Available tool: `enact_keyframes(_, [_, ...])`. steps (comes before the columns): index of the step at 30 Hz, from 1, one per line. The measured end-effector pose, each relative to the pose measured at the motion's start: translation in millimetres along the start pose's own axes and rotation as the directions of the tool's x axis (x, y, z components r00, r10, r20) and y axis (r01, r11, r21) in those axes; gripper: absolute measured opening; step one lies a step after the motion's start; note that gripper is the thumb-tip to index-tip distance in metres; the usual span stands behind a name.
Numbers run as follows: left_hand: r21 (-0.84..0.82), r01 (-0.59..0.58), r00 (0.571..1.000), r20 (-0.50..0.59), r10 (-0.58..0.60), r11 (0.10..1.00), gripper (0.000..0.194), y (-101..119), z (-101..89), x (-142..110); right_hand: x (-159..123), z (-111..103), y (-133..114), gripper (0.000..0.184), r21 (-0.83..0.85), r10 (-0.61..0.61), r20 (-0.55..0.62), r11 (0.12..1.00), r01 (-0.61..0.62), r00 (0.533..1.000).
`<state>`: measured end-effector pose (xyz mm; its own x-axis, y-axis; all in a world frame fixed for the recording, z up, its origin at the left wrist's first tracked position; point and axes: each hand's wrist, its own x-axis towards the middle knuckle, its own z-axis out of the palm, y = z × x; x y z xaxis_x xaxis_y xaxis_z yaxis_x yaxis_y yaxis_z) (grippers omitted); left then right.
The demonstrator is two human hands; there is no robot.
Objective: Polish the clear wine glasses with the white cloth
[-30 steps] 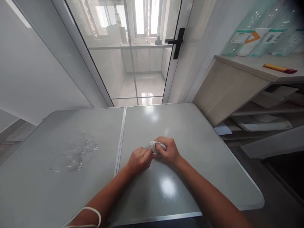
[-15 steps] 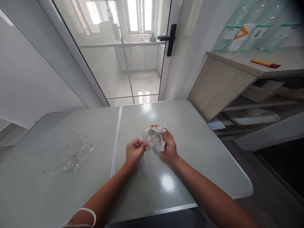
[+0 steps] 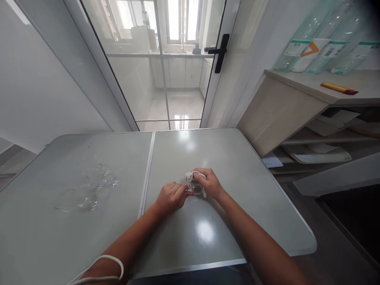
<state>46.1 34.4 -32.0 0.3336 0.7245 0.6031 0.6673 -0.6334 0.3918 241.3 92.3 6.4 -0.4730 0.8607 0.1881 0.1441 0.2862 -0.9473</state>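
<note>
A clear, rounded, lens-like piece (image 3: pixel 196 189) is between my hands above the right half of the table; its exact kind is hard to make out. My left hand (image 3: pixel 172 196) is closed, fingers and thumb pinching the left edge of this piece. In my right hand (image 3: pixel 210 183) a crumpled white cloth (image 3: pixel 190 177) is bunched against the upper and right sides of the clear piece. The right fingers and thumb press the cloth around it. Part of the piece is covered by the cloth and fingers.
Several clear, thin, curved pieces (image 3: pixel 96 190) lie loosely heaped on the left half of the grey table (image 3: pixel 252 221). A glass door (image 3: pixel 181 99) stands behind the table. At right, a wooden shelf (image 3: pixel 258 114) bears several plastic bottles (image 3: pixel 316 55) and a yellow-red packet (image 3: pixel 339 88).
Both hands have come slightly nearer my body and turned over, knuckles now upward. The clear piece and cloth have tilted with them. My view has shifted slightly.
</note>
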Motion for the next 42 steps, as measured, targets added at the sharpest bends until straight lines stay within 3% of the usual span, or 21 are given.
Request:
enact_keyframes(2, [-0.057,0.064,0.997,-0.031,-0.066,0.996,0.017,1,0.2,0,0,-2,-1,0.038,0.294,0.093,0.038,0.95,-0.1,0.995])
enact_keyframes(5, [-0.267,0.304,0.94,-0.069,-0.333,0.915,0.024,8,2.5,3,0,4,-3,0.042,0.669,0.184,0.04,0.725,-0.163,0.982])
enact_keyframes(7, [-0.476,0.453,0.855,-0.008,-0.519,0.754,0.03,14,4.8,6,1,12,-5,0.048,0.791,0.236,0.052,0.583,-0.184,0.97])
enact_keyframes(9, [-0.654,0.539,0.758,0.102,-0.644,0.53,0.036,17,7.1,11,1,21,-6,0.048,0.841,0.265,0.014,0.519,-0.155,0.964])
enact_keyframes(11, [-0.751,0.562,0.692,0.199,-0.694,0.346,0.04,16,9.2,15,1,29,-5,0.043,0.836,0.248,-0.116,0.548,-0.04,0.962])
enact_keyframes(13, [-0.797,0.554,0.664,0.251,-0.704,0.239,0.044,13,11.2,17,-1,33,-4,0.038,0.743,0.166,-0.275,0.662,0.099,0.947])
enact_keyframes(16, [-0.821,0.549,0.636,0.29,-0.716,0.156,0.046,11,13.5,19,-6,32,1,0.036,0.378,-0.082,-0.381,0.895,0.236,0.921])
enact_keyframes(18, [-0.806,0.567,0.631,0.296,-0.717,0.167,0.045,12,13.9,18,-8,28,5,0.033,0.045,-0.292,-0.302,0.946,0.32,0.907])
enact_keyframes(20, [-0.772,0.587,0.649,0.267,-0.713,0.245,0.044,15,13.3,17,-7,23,6,0.031,-0.218,-0.447,-0.148,0.885,0.412,0.882])
enact_keyframes(23, [-0.703,0.602,0.688,0.216,-0.693,0.379,0.04,20,11.9,15,-4,17,3,0.028,-0.366,-0.489,-0.02,0.815,0.449,0.872])
enact_keyframes(26, [-0.643,0.609,0.725,0.213,-0.656,0.464,0.034,26,12.2,14,-3,15,-6,0.023,-0.234,-0.362,-0.154,0.917,0.323,0.919])
enact_keyframes(28, [-0.636,0.611,0.732,0.226,-0.642,0.472,0.032,29,13.8,13,-3,18,-11,0.027,0.021,-0.189,-0.329,0.978,0.207,0.925])
enact_keyframes(31, [-0.687,0.597,0.73,0.25,-0.636,0.415,0.031,33,17.2,12,-3,29,-16,0.039,0.465,0.112,-0.443,0.877,0.121,0.89])
enact_keyframes(33, [-0.71,0.576,0.736,0.235,-0.634,0.405,0.03,33,18.6,11,-4,40,-16,0.047,0.639,0.221,-0.387,0.764,0.088,0.895])
enact_keyframes(35, [-0.678,0.568,0.746,0.184,-0.64,0.467,0.027,30,18.1,9,-4,48,-12,0.054,0.7,0.252,-0.301,0.713,0.033,0.92])
enact_keyframes(39, [-0.423,0.579,0.786,0.063,-0.615,0.696,0.024,21,11.5,7,-7,54,-2,0.057,0.697,0.234,-0.155,0.714,-0.061,0.96])
enact_keyframes(42, [-0.31,0.579,0.796,0.013,-0.605,0.754,0.025,18,4.7,9,-8,49,4,0.054,0.647,0.188,-0.072,0.756,-0.097,0.979])
